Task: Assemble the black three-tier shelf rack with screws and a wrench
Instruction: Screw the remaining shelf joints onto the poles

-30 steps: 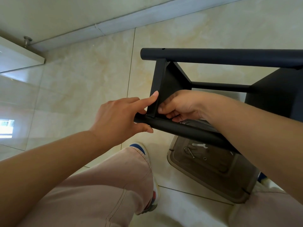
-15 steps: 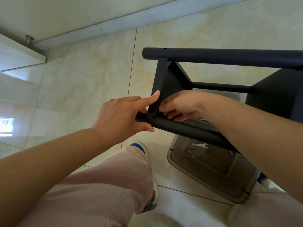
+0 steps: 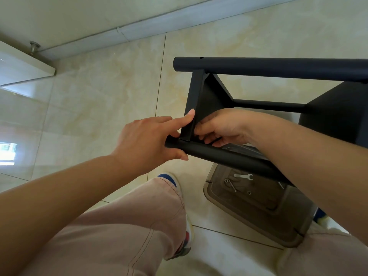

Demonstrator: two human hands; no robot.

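The black shelf rack [image 3: 278, 66] lies on its side above the tiled floor, two round posts running left to right with a shelf panel [image 3: 207, 96] between them. My left hand [image 3: 147, 140] grips the end of the near post [image 3: 229, 156], its forefinger stretched up along the panel's edge. My right hand [image 3: 221, 126] reaches behind that panel edge with curled fingers at the joint; what they pinch is hidden. A small silver wrench [image 3: 244, 176] and loose screws [image 3: 232, 185] lie in a clear plastic tray [image 3: 249, 222] under the near post.
My knees in pink trousers and a shoe [image 3: 171, 179] fill the foreground. A white cabinet edge [image 3: 23, 66] with a metal foot stands at the far left by the wall skirting.
Both hands and the rack hold nearly the same place; only a slight shift of the view.
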